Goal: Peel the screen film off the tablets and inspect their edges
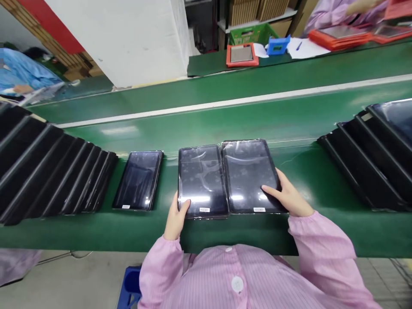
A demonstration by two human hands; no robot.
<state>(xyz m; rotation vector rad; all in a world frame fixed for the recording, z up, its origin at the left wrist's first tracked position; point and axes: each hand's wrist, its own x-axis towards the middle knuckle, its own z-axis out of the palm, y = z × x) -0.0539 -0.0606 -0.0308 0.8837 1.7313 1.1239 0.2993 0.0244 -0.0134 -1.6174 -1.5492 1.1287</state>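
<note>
Two dark tablets lie side by side in front of me, their inner edges touching or nearly so. My left hand [176, 216] grips the lower left corner of the left tablet [201, 178], thumb over its screen edge. Around the right edge of the right tablet [247, 174] is my right hand [291, 196], with its thumb on the glass and the other fingers hidden beneath. Both screens carry a glossy film and a small white label at the bottom. Farther left, a single tablet [138, 180] rests face up, untouched.
A slanting row of stacked tablets [58, 171] stands on the left of the green bench [257, 238], another stack [370, 159] on the right. Across the bench are a red-framed tablet [242, 55], a blue holder [277, 45] and a green crate [252, 34]. Other people work at far left and upper right.
</note>
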